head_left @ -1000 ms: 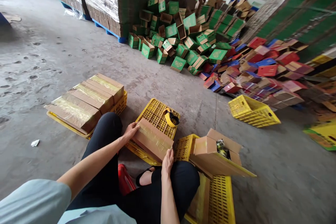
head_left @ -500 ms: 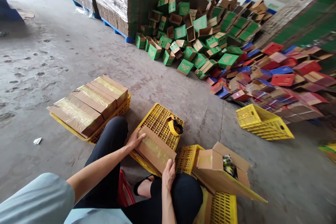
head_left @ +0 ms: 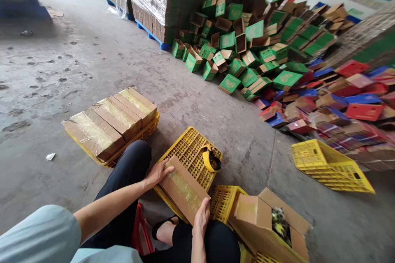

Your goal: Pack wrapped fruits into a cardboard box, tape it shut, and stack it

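A taped cardboard box lies on an upturned yellow crate between my knees. My left hand grips its upper left end, thumb and fingers on the top edge. At the lower right end, my right hand is closed round the corner. Beyond the box, a yellow tape dispenser rests on the same crate. To the right, an open cardboard box with dark and yellow-green contents leans in another yellow crate.
Three taped boxes sit on a yellow crate at the left. A tilted yellow crate stands at the right. Green cartons and red and blue cartons are heaped behind. A red stool is under me.
The view has turned a little to the left, so the scene appears shifted rightward. Both hands keep their hold on the taped box.
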Available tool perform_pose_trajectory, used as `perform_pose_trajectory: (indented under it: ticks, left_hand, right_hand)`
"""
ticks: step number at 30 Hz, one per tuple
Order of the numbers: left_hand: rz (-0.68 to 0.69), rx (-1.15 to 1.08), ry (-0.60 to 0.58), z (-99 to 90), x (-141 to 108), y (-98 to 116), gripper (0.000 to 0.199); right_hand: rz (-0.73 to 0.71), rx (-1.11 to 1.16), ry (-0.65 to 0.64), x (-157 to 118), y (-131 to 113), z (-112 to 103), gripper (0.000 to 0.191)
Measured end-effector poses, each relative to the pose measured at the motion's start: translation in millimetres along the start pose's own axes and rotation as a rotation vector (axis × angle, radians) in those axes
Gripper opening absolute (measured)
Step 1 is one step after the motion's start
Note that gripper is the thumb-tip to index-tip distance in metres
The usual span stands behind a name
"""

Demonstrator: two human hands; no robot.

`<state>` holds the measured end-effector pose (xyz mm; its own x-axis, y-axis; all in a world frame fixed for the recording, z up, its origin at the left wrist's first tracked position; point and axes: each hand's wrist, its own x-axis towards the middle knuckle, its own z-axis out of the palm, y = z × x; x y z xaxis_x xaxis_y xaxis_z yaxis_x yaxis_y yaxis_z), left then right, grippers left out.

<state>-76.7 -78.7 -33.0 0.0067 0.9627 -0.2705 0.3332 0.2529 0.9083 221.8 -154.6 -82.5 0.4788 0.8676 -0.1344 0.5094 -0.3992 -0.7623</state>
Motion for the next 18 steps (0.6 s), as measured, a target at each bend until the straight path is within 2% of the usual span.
perform_pose_trajectory:
  ticks: [4,8,10,12,14,16,18]
  left_hand:
    - [0.003,-0.05,0.022,5.3,0.4,-5.7,0.069]
    - [0.029,-0.099,-0.026,2.9,1.8,-2.4,0.065]
    - [0.041,-0.125,-0.048,0.2,1.7,0.6,0.064]
    - [0.056,-0.155,-0.061,-2.3,0.8,3.4,0.062]
    - [0.071,-0.176,-0.063,-4.1,-0.4,5.4,0.059]
    - [0.085,-0.197,-0.059,-5.0,-1.0,6.5,0.056]
    - [0.095,-0.221,-0.063,-5.4,-0.8,7.0,0.056]
  right_hand:
    - [0.133,-0.057,0.103,-4.8,-4.6,6.6,0.101]
    - [0.141,-0.111,0.145,-9.1,-16.2,8.4,0.103]
    - [0.04,-0.137,0.183,-12.3,-25.9,6.9,0.101]
    - [-0.141,-0.224,0.24,-17.3,-38.6,4.5,0.095]
    - [-0.335,-0.387,0.233,-23.0,-54.2,2.4,0.089]
    - [-0.489,-0.573,0.105,-27.8,-71.8,1.3,0.088]
    - [-0.602,-0.729,-0.109,-30.1,-90.0,1.5,0.091]
